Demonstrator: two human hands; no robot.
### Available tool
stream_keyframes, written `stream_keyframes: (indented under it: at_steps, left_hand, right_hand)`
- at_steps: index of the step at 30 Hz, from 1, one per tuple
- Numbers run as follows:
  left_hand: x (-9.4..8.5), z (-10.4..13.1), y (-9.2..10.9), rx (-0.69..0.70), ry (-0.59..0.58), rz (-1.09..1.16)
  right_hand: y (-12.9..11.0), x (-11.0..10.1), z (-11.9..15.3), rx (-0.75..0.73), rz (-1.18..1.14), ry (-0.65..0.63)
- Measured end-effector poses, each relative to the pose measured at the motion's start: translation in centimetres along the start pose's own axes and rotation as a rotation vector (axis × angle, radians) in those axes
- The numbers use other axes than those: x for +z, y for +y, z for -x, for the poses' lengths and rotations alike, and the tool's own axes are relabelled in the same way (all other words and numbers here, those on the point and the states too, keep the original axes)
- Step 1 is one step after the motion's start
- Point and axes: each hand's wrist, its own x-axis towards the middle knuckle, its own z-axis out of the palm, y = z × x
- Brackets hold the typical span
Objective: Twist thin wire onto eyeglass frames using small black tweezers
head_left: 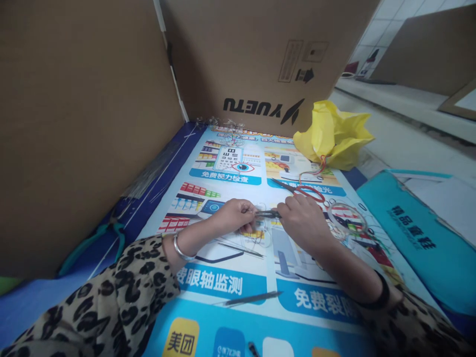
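We see 2 hands mid-poster [223, 317]: left hand [234, 214] and right hand [301, 218] both pinch 1 dark tool [268, 214] btwn them. 1 red-handled scissors [303, 190] just behind, 1 yellow bag [332, 135] further back.

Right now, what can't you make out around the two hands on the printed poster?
- Head view: the small dark tool between the left hand and right hand is mostly covered by the fingers; its type is unclear.
- The thin wire piece under the hands is too fine to identify.
- The red-handled scissors are partly hidden behind the right hand.
- The green-handled pliers lie in shadow by the cardboard wall.
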Motion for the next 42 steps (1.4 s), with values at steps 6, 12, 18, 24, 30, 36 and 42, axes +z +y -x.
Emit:
stream_keyframes:
  at_steps: [6, 12, 18, 24, 30, 36, 42]
  left_hand:
    - [0.1, -0.2, -0.3, 0.018, 0.032, 0.018]
    - [0.2, -0.3, -0.5, 0.027, 0.054, 0.019]
    - [0.1, -0.4, -0.6, 0.035, 0.064, 0.020]
    - [0.1, -0.1, -0.2, 0.041, 0.062, 0.125]
    - [0.4, 0.2, 0.5, -0.008, 0.099, 0.182]
    - [0.8, -0.1, 0.1, 0.017, 0.128, 0.261]
    - [1.3, -0.1, -0.1, 0.017, 0.180, 0.282]
  right_hand:
    - [-0.2, 0.2, 0.0, 0.010, 0.002, -0.019]
    - [-0.3, 0.2, 0.0, 0.020, 0.017, -0.039]
    - [-0.4, 0.6, 0.0, 0.060, -0.009, -0.060]
    - [-0.4, 0.8, -0.1, 0.141, -0.091, -0.099]
    - [-0.3, 0.5, -0.3, 0.146, -0.066, -0.096]
    - [-0.5, 0.3, -0.3, 0.138, -0.020, -0.066]
    - [-0.7, 0.3, -0.3, 0.155, 0.011, -0.054]
